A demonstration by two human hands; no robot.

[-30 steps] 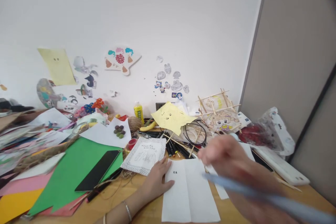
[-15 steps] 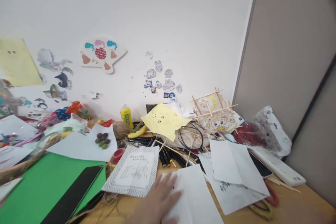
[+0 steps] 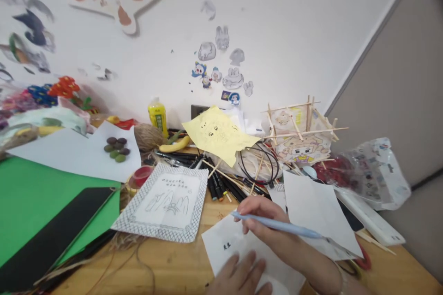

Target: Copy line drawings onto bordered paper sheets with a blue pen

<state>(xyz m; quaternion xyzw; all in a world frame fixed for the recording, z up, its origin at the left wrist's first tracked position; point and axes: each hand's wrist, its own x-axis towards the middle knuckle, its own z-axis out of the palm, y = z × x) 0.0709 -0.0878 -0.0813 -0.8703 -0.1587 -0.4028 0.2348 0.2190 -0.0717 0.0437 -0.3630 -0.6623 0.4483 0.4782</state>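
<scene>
My left hand (image 3: 240,276) lies on a white sheet of paper (image 3: 221,228) at the table's front, fingers spread. Small black handwritten characters (image 3: 226,246) show on this sheet near its left edge. Above the sheet, my right hand (image 3: 265,221) grips a slim light blue pen-like tool (image 3: 287,227). Its narrow end points left, past my fingertips; a thin greyish end sticks out to the lower right. Whether it is a brush or a knife I cannot make out. Left of both hands is a drawing with a checkered border (image 3: 166,203).
Black markers (image 3: 218,184) and thin sticks lie behind the hands. A second white paper (image 3: 314,207) partly covers red-handled scissors (image 3: 364,258) on the right. Further back are a stick frame (image 3: 301,133), yellow paper (image 3: 218,133) and a yellow bottle (image 3: 158,117). Green card (image 3: 20,189) lies left.
My right hand has come into view holding the light blue tool. The paper under my left hand has been turned and now shows writing. The view has tipped downward.
</scene>
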